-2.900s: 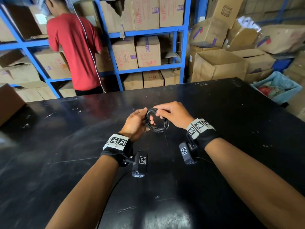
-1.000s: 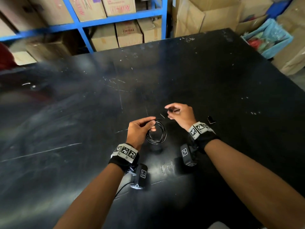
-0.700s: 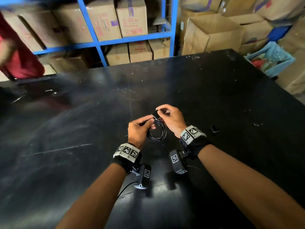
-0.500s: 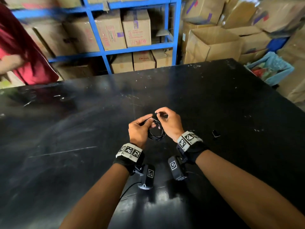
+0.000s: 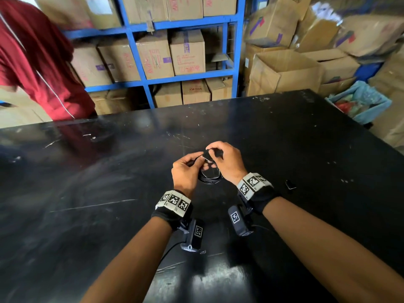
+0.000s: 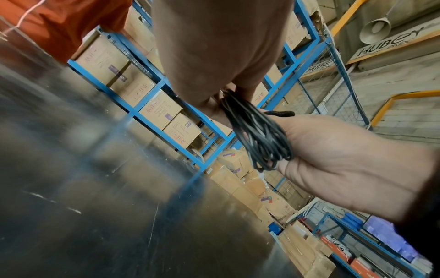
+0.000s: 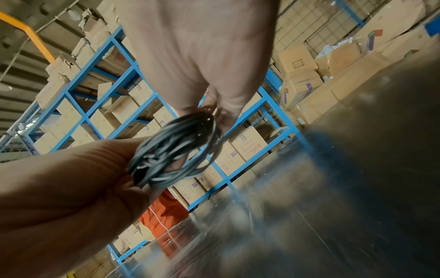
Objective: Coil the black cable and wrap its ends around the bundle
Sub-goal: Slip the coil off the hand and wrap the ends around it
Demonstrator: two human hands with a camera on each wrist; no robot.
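Our left hand (image 5: 184,171) grips the near-left side of the coiled black cable (image 5: 208,179), fingers curled round the bunched loops. Our right hand (image 5: 225,161) pinches a short dark end of the cable (image 5: 210,153) at the top of the coil, thumb and forefinger pressed together on it. The coil hangs between the two hands, held clear above the black table (image 5: 109,193).

We judge the cable light, thin and springy: the loops want to fan open, so the left hand should keep its hold across all the strands at one spot while the right works the loose end round them. It looks smooth and likely to slip, so each turn should be pulled snug.

The head view shows only a small ring half hidden by our knuckles, plus a small dark object (image 5: 290,184) lying on the table to the right and a person in a red shirt (image 5: 37,62) beyond the far edge. The left wrist view shows what it cannot: many strands (image 6: 257,131) splayed across the right palm (image 6: 345,165) and an end poking out past the fingers (image 6: 281,113). The right wrist view, blurred, shows the strands (image 7: 173,150) bunched against the left hand (image 7: 66,188). Blue shelves of cartons (image 5: 153,57) stand behind.
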